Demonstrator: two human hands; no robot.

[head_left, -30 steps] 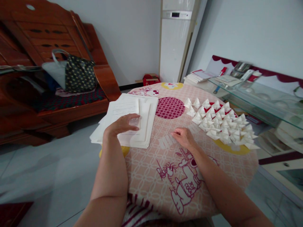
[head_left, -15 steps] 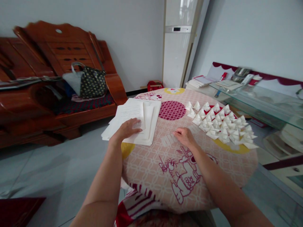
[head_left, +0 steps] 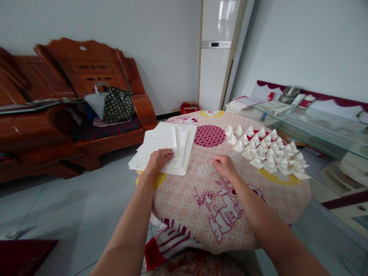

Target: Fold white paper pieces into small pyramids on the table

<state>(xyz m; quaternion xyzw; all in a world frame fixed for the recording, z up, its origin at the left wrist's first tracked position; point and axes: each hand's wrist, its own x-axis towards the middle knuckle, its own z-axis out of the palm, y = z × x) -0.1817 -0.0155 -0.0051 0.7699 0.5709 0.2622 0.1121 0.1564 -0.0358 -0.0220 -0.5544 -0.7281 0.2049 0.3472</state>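
we see white paper stack (head_left: 163, 142) | white folded papers (head_left: 270, 152) | pink tablecloth (head_left: 184, 195), white lattice, maroon cartoons | black bag (head_left: 118, 106), pale motifs

I see the left hand (head_left: 158, 161) and right hand (head_left: 225, 166) forward, held apart.
On my feed the bare left forearm (head_left: 130, 220) slants up to a wrist bent inward; the back of that hand faces up, fingers pointing rightward, their closure unclear to me. The bare right forearm (head_left: 258, 212) angles in from the lower right, its hand's fingers curled in.
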